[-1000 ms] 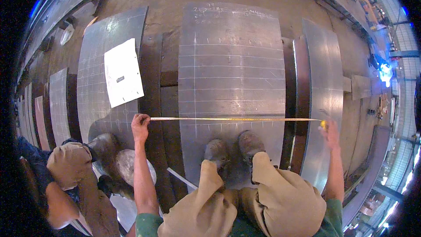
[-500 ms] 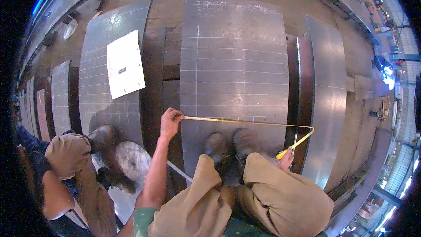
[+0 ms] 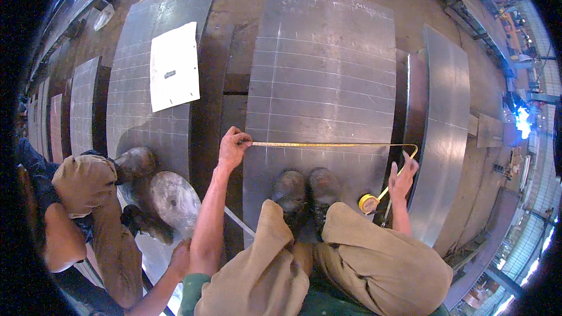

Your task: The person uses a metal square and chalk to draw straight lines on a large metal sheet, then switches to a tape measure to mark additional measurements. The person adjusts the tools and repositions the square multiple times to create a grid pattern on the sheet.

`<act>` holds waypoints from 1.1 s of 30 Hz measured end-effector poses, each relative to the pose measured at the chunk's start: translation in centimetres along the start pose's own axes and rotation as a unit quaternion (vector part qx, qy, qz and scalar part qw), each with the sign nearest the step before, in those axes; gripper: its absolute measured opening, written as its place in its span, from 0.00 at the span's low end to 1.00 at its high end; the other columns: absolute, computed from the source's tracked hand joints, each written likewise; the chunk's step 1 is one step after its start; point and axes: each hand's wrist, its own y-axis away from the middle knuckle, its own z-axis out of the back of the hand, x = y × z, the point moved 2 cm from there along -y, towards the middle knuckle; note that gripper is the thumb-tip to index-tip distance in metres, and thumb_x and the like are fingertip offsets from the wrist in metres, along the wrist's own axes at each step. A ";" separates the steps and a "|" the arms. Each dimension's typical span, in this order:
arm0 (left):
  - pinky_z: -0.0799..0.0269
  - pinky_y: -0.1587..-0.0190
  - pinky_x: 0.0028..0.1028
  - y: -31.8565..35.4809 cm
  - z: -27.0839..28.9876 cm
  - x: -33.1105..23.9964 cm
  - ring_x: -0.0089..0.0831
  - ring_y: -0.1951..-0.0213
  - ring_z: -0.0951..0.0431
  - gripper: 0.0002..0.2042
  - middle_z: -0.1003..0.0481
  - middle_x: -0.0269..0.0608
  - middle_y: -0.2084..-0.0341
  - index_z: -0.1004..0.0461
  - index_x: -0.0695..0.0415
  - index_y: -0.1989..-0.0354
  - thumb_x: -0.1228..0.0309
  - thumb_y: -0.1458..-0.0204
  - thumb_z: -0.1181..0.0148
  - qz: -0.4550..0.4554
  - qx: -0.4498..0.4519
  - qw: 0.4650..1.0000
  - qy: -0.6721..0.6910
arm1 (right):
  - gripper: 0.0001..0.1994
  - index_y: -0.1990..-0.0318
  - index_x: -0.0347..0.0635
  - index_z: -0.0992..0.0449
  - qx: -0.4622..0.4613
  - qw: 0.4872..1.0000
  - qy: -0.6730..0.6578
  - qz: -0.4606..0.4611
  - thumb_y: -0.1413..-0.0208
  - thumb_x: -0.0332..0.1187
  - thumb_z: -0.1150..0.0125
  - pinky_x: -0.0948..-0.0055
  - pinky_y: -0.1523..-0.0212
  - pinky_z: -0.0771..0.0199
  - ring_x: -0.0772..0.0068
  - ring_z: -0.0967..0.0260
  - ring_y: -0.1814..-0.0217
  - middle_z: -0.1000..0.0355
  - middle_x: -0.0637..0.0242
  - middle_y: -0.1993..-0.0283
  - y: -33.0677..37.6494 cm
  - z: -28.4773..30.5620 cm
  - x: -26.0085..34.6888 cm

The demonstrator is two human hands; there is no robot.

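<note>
Steel plates lay side by side on a workshop floor as a squatting worker stretched a yellow tape (image 3: 328,144) across the middle plate (image 3: 328,82), itself scored with a grid of chalk lines. His left hand (image 3: 233,147) was closed, pinching the tape's end at the plate's left edge; his right hand (image 3: 403,177) was partly open, fingers bearing on the blade where it bent over the right edge, while the tape case (image 3: 369,203) lay loose on the plate just below that hand, apparently not gripped. The tape ran the full width just ahead of his boots (image 3: 305,190), so the measure appeared set, with any marking yet to be made; no chalk or scriber was visible. A white sheet (image 3: 174,65) rested on the neighbouring plate (image 3: 132,82). At left, a second worker (image 3: 88,199) crouched, mostly cut off, one hand (image 3: 180,257) near a round steel disc (image 3: 171,199). Tape figures were unreadable.
</note>
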 end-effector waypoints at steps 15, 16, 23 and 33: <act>0.27 0.61 0.34 -0.6 0.3 -0.6 0.37 0.66 0.24 0.07 0.28 0.41 0.71 0.18 0.58 0.69 0.76 0.58 0.29 0.007 0.015 1.000 0.009 | 0.05 0.58 0.44 0.25 0.131 0.985 0.019 0.114 0.37 0.31 0.45 0.59 0.56 0.28 0.53 0.29 0.55 0.30 0.61 0.59 -4.4 -1.9 -5.2; 0.27 0.62 0.34 -0.6 0.3 -0.7 0.37 0.66 0.24 0.07 0.28 0.41 0.71 0.18 0.58 0.69 0.76 0.59 0.28 0.014 0.017 1.000 0.011 | 0.05 0.58 0.44 0.25 0.119 0.984 0.015 0.135 0.37 0.31 0.45 0.58 0.56 0.29 0.53 0.30 0.55 0.31 0.61 0.60 -4.5 -1.9 -5.2; 0.27 0.62 0.34 -0.6 0.2 -1.1 0.37 0.67 0.24 0.08 0.28 0.41 0.71 0.19 0.59 0.69 0.76 0.60 0.27 0.014 0.008 1.000 -0.007 | 0.05 0.58 0.43 0.25 0.148 0.982 0.035 0.108 0.38 0.31 0.44 0.58 0.56 0.29 0.52 0.30 0.55 0.31 0.60 0.61 -4.6 -1.7 -5.5; 0.28 0.61 0.35 -0.6 0.0 -1.2 0.38 0.66 0.24 0.09 0.28 0.42 0.72 0.18 0.58 0.69 0.76 0.61 0.26 0.020 0.007 1.000 0.000 | 0.05 0.58 0.43 0.25 0.132 0.983 0.013 0.123 0.40 0.28 0.43 0.59 0.57 0.30 0.53 0.30 0.56 0.31 0.60 0.62 -4.5 -1.5 -5.6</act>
